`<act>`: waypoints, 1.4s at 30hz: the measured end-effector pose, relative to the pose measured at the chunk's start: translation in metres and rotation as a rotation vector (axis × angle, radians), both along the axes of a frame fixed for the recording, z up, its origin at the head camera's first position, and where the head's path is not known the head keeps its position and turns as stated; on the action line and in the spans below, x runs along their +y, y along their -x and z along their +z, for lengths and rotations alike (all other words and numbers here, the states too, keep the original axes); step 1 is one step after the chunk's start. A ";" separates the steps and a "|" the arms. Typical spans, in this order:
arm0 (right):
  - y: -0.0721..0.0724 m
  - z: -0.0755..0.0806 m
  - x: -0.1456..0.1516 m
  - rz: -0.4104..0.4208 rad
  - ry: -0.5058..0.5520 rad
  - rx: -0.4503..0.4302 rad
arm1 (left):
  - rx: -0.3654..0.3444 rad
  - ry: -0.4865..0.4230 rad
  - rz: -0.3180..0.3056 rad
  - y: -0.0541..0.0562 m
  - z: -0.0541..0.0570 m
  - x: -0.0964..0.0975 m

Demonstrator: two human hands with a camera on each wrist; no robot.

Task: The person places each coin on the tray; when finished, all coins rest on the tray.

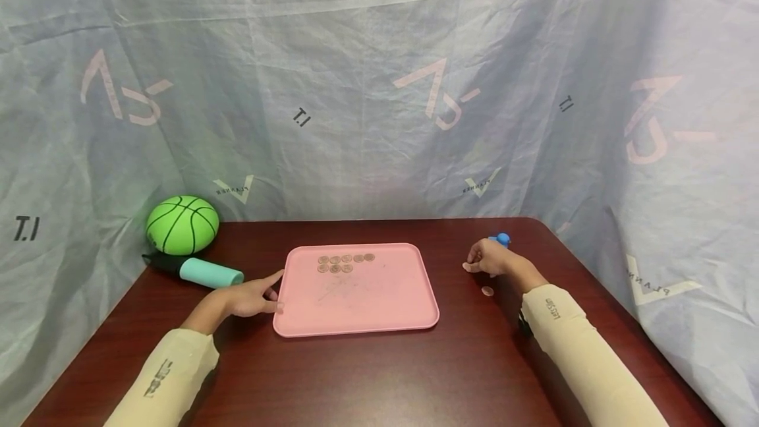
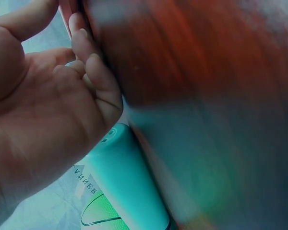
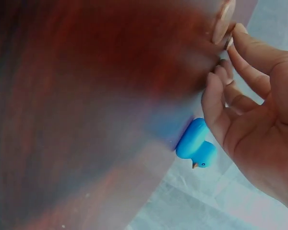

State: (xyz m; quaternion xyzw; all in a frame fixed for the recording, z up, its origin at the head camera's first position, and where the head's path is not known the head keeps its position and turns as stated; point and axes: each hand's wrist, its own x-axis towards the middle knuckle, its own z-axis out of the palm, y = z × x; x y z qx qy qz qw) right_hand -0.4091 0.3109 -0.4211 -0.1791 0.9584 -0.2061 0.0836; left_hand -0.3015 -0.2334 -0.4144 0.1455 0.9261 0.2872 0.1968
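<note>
Several copper-coloured coins (image 1: 335,260) lie in two rows on the pink tray (image 1: 379,308), toward its far left part. My left hand (image 1: 246,296) touches the tray's left rim with thumb and index finger spread apart; its other fingers bend loosely in the left wrist view. Right of the tray, my right hand (image 1: 491,259) pinches a coin (image 1: 466,267) between thumb and fingertips, at the tabletop. Another coin (image 1: 487,290) lies on the table just nearer than that hand. In the right wrist view, one coin (image 3: 224,21) shows beside the fingertips, and the pinched one is mostly hidden.
A small blue toy bird (image 3: 194,141) stands behind the right hand. A turquoise bottle (image 1: 210,273) with a black end lies left of the tray, before a green basketball (image 1: 182,225). Grey printed cloth (image 1: 356,117) hangs around the dark red wooden table (image 1: 367,374).
</note>
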 end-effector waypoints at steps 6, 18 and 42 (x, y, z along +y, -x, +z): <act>0.000 0.002 -0.008 0.034 -0.030 0.025 | 0.008 0.002 0.005 -0.001 0.001 -0.002; 0.003 -0.002 -0.014 0.083 -0.065 0.054 | 0.023 -0.008 -0.020 -0.001 -0.004 -0.003; -0.003 0.002 -0.016 -0.039 0.060 -0.069 | 0.030 -0.030 -0.024 0.002 -0.007 -0.001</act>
